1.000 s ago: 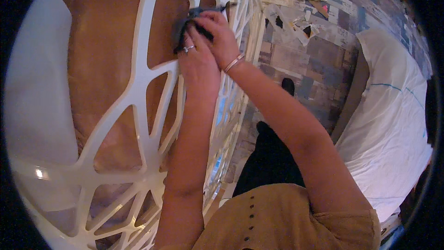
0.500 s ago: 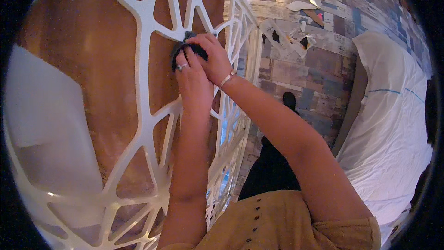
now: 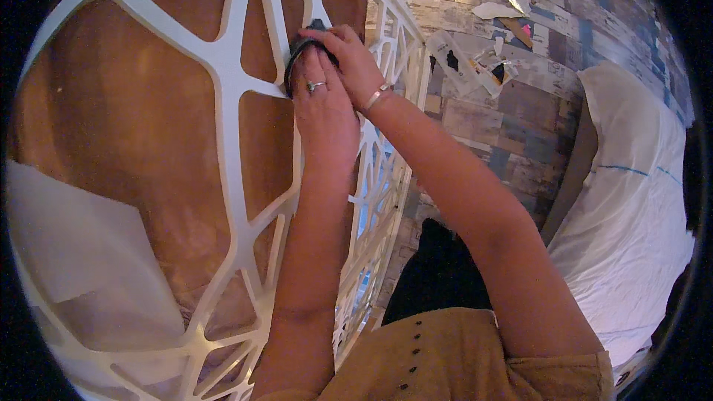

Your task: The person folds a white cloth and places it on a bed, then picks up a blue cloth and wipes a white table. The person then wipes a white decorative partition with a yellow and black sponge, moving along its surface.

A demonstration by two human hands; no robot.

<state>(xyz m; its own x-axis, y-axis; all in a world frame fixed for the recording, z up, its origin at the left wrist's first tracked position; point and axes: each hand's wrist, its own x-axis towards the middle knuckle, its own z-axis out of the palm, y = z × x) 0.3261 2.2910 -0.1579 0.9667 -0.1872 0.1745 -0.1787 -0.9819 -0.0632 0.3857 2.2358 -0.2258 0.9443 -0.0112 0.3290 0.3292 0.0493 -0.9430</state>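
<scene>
Both my hands press on a dark, rounded hand-sized object [image 3: 294, 57] against a white lattice panel [image 3: 232, 145]. My left hand [image 3: 321, 108], with a ring on one finger, lies over its near side, its fingers closed together on it. Crossing from the right, my right hand [image 3: 355, 67] wears a bracelet at the wrist and grips the object's far side, its fingers bent over the top. The object rests on the branching struts where several meet. My hands cover most of it, so its exact kind and underside cannot be made out.
Brown surface [image 3: 141, 119] shows through the lattice openings. A pale translucent sheet [image 3: 82, 252] lies at the lower left. Torn scraps and packaging [image 3: 464, 63] are scattered on the patchwork plank floor [image 3: 475, 122]. At the right stands something draped in white cloth [image 3: 631, 200].
My hands and the dark object have slid farther away along the lattice, past a strut junction. The whole view has also shifted, so the panel and pale sheet appear lower.
</scene>
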